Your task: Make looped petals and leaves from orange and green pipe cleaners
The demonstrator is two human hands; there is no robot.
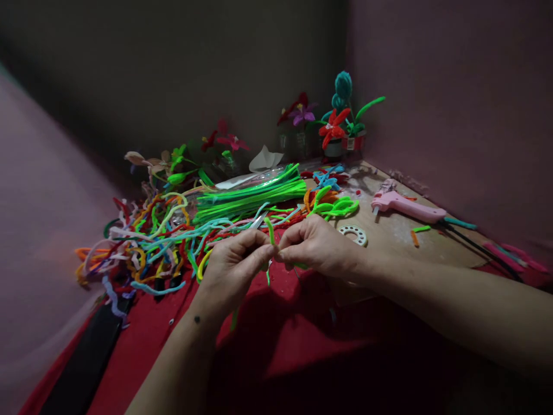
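Both hands meet over the red cloth (302,334), fingertips nearly touching. My left hand (239,256) pinches a green pipe cleaner (270,230), whose upper end sticks up between the hands. My right hand (317,245) is closed in a pinch against the left fingertips, on the same pipe cleaner as far as I can see; the pinched part is hidden by the fingers. Just behind the left hand shows the metal tip of what look like scissors (259,221). Bright green looped pipe-cleaner leaves (341,206) lie beyond my right hand.
A tangle of coloured pipe cleaners (151,230) spreads on the left, beside a green bundle (254,196). On the board (389,236) rest a pink glue gun (408,206) and a white ring with holes (353,234). Pipe-cleaner flowers (333,128) stand at the back.
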